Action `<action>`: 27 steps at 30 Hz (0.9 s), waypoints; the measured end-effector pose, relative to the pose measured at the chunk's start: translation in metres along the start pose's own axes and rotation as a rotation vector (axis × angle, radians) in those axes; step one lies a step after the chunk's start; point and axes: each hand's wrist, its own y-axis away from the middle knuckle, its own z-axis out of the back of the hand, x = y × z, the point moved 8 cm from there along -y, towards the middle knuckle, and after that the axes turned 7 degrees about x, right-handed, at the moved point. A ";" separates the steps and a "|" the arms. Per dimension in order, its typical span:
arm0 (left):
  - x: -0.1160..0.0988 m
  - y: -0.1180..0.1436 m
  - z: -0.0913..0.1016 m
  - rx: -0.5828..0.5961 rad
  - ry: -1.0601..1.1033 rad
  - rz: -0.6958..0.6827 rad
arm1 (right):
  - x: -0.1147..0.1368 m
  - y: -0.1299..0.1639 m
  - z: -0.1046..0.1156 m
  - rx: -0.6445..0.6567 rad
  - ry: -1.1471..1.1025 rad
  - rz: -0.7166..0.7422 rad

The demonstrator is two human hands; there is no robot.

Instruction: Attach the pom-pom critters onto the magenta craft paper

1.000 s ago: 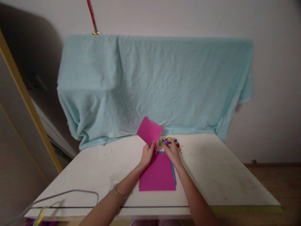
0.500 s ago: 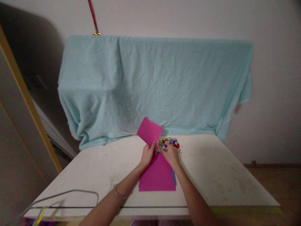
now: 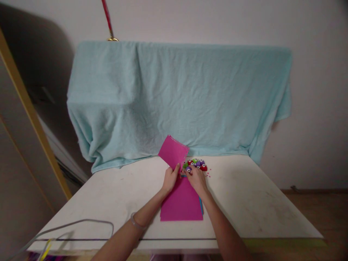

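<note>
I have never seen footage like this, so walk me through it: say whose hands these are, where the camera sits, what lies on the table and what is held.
There is no machine here: a person wears a camera on the head, looking down at their own bare hands. The left hand pinches a raised pink sheet. The right hand rests on the far end of a stack of pink paper lying on the white table, fingertips beside a cluster of small coloured punches. A pale blue towel hangs behind the table.
</note>
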 end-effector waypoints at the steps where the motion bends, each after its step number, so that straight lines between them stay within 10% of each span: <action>1: 0.000 0.000 0.000 0.003 -0.002 0.000 | 0.000 0.000 0.000 -0.002 0.004 0.003; 27: 0.001 -0.001 -0.002 0.021 0.020 -0.018 | 0.000 -0.001 -0.002 -0.033 -0.038 0.032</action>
